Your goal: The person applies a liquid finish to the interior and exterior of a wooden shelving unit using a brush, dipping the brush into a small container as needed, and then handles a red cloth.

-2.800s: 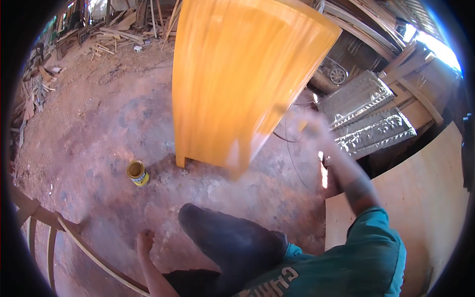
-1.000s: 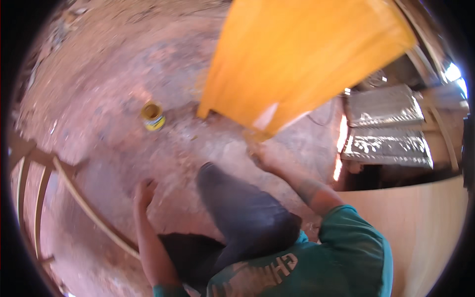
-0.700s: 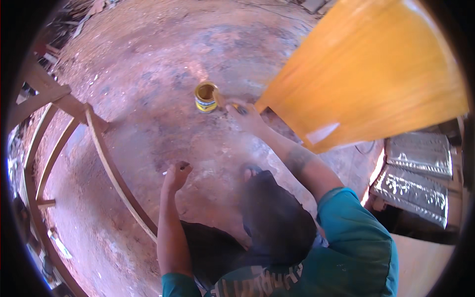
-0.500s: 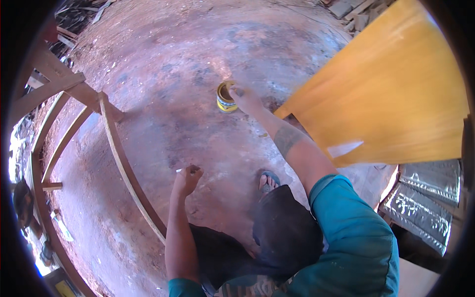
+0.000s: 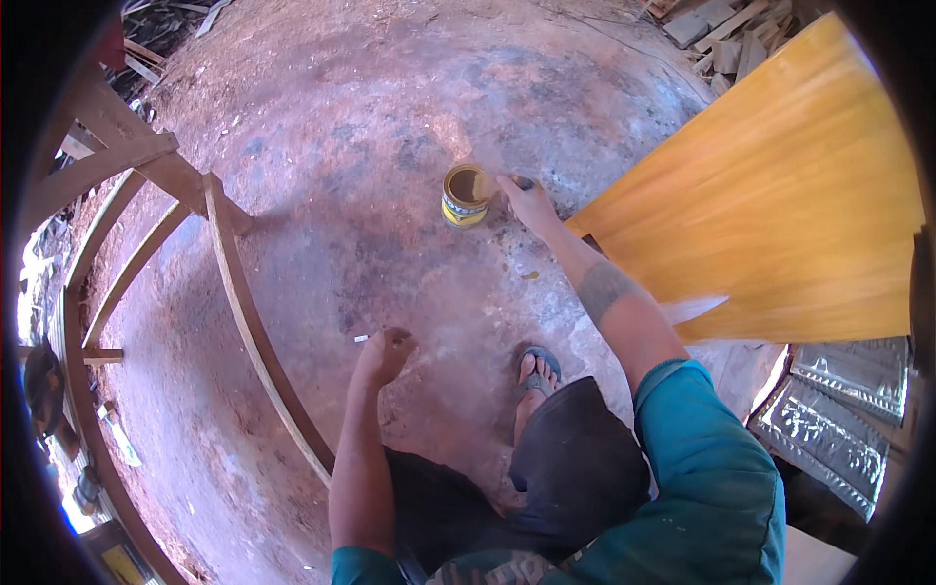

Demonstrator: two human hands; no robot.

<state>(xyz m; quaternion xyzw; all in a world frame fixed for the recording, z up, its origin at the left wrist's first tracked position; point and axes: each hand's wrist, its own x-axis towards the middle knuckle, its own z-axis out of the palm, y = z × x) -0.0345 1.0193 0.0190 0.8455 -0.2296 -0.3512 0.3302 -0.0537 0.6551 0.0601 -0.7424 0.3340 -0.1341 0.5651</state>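
My right hand (image 5: pixel 529 203) is closed on a paintbrush, whose tan bristles (image 5: pixel 485 186) touch or overhang the rim of an open can (image 5: pixel 463 216). The can has a yellow label and a brownish inside, and stands upright on the ground. Over the ground in front of my left knee, my left hand (image 5: pixel 388 355) is closed, with a small white stick like a cigarette (image 5: pixel 362 338) poking out between the fingers. To the right of my right forearm stands a large wooden panel (image 5: pixel 780 195), coated glossy yellow-orange.
A wooden frame with curved slats (image 5: pixel 244 302) stands on the left, close to my left arm. Silvery patterned sheets (image 5: pixel 824 414) lie at the lower right. Scrap wood (image 5: pixel 726 39) is piled at the far right. The ground (image 5: pixel 322 136) is reddish and stained.
My right hand has drawn back rightward from over the can, bringing the brush to its right rim. The view has shifted slightly; my left hand remains low and closed.
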